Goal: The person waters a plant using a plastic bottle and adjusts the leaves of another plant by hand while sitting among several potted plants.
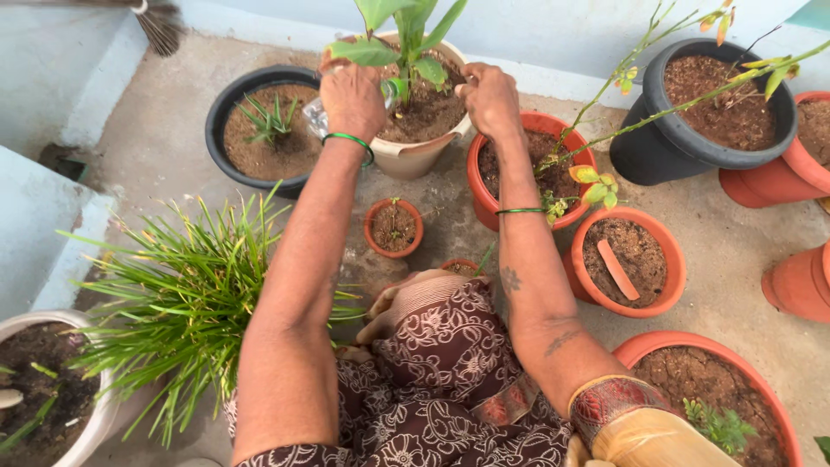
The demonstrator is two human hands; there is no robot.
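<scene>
Our left hand grips a clear plastic bottle, tipped toward the soil of the far cream pot, while our right hand curls closed on that pot's far-right rim, probably steadying it.

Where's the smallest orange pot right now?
In the head view, the smallest orange pot stands on the floor near the middle, just below the cream pot and between the person's two forearms.

Leafy plant's pot stands far centre; succulent pot just left of it, small seedling pot near it, grass clump near left.
</scene>
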